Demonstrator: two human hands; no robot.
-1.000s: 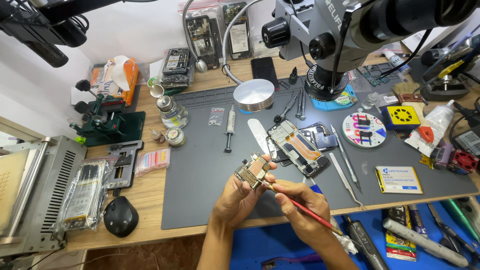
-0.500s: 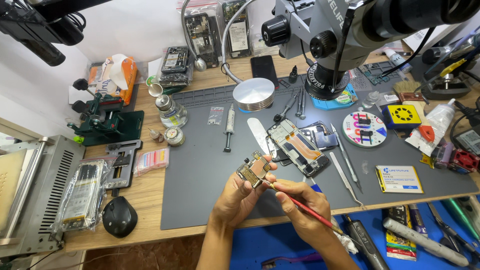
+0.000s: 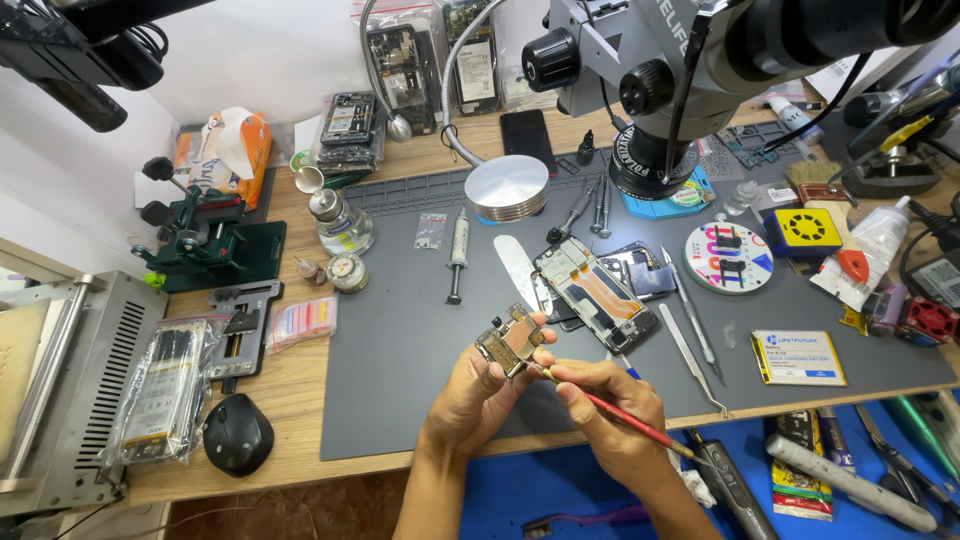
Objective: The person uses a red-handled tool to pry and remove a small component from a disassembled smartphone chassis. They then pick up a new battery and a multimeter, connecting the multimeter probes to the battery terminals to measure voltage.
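Over a grey repair mat on a crowded wooden worktop, beneath a stereo microscope and just in front of an opened smartphone, a small phone circuit board is raised off the surface. The left hand is clamped on its edges, the safest hold for a light, stiff but fragile part. The right hand is pinched around a thin red-handled brush, its tip touching the board.

Single view only: camera on my head, looking steeply down and forward across grey work mat. My hands sit close, low centre; microscope looms nearest, top right.
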